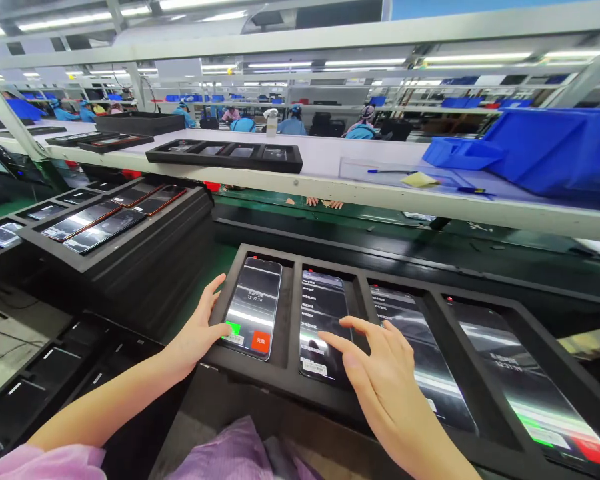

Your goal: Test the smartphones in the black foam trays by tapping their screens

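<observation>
A black foam tray [293, 313] in front of me holds a row of several smartphones in separate slots. My left hand [200, 330] is at the tray's left end, fingers apart along its outer side. Its thumb rests on the green button of the leftmost smartphone [255, 307], whose screen also has a red button. Over the second smartphone [323, 293], which displays a text list, my right hand [380, 367] extends its fingers, the fingertips at the screen. The third smartphone [430, 360] is partly covered by this hand. On the far right smartphone [510, 357], green and red areas are lit.
Stacked black foam trays [155, 247] stand at left with more phones on top. A shelf [325, 183] crosses ahead, bearing another phone tray [225, 160], blue bins [555, 157] and a pen [393, 172]. Beyond it, a co-worker's hands [325, 202] and several people are visible.
</observation>
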`<state>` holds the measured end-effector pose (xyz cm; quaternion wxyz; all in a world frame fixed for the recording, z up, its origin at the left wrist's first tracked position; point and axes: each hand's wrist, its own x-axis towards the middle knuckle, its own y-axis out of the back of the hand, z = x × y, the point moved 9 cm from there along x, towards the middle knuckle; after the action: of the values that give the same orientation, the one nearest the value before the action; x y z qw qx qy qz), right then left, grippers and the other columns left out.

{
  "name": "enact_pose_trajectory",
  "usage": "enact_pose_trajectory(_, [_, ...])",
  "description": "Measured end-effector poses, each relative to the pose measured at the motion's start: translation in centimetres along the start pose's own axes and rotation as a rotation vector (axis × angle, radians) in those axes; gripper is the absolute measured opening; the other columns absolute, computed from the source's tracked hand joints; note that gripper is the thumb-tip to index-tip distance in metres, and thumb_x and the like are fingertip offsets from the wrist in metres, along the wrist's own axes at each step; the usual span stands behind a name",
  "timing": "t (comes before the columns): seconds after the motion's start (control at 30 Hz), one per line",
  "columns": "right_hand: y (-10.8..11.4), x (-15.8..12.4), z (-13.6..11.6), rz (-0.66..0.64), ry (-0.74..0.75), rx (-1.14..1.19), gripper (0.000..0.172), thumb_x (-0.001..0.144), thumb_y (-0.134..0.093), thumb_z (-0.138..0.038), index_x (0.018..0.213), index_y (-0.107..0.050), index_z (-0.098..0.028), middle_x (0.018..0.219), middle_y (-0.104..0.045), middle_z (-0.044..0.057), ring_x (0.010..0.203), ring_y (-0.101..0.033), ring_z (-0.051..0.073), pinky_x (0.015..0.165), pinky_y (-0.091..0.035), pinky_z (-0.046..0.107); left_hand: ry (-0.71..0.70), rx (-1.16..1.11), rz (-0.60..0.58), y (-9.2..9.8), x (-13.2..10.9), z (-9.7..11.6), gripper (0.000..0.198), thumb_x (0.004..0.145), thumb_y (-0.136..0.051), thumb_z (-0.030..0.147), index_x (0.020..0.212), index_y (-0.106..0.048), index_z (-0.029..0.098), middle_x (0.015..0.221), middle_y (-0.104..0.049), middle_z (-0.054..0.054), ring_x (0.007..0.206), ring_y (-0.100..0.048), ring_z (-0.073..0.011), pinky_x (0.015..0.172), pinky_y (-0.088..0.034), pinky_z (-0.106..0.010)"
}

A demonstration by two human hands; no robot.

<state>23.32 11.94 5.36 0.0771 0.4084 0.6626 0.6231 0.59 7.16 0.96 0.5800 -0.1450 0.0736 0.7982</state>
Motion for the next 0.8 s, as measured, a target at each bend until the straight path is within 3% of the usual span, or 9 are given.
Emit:
enact_pose_trajectory(0.2, [0.0, -0.2, 0.4, 0.02, -0.002, 0.005, 0.038, 0.092, -0.029, -0.031, 0.116, -0.058, -0.034, 0.104, -0.055, 0.005, 0.102, -0.053, 0.022, 0.1, -0.032, 0.052, 0.043, -0.044, 0.009, 0.5, 0.8, -0.3, 0.078, 0.067, -0.054, 0.017, 0.136, -0.023, 0.035, 0.138, -0.04, -0.004, 0.114, -0.051, -0.0256, 0.081, -0.048, -0.034])
enact_pose_trajectory(0.43, [0.0, -0.5, 0.5, 0.05, -0.031, 0.004, 0.037, 0.092, -0.029, -0.031, 0.112, -0.06, -0.032, 0.089, -0.051, 0.004, 0.086, -0.052, 0.02, 0.083, -0.037, 0.042, 0.04, -0.04, 0.004, 0.3, 1.1, -0.1, 0.079, 0.066, -0.053, 0.016, 0.136, -0.024, 0.036, 0.138, -0.04, -0.002, 0.115, -0.05, -0.0242, 0.086, -0.045, -0.034])
enact_pose_trajectory(0.8, [0.5, -0.2, -0.5, 0.019, -0.02, 0.005, 0.037, 0.092, -0.029, -0.027, 0.109, -0.061, -0.031, 0.09, -0.05, 0.004, 0.088, -0.05, 0.018, 0.093, -0.031, 0.046, -0.004, 0.058, 0.023, 0.2, 0.7, 0.5, 0.082, 0.066, -0.055, 0.015, 0.138, -0.021, 0.037, 0.136, -0.042, -0.003, 0.115, -0.05, -0.0248, 0.094, -0.041, -0.039])
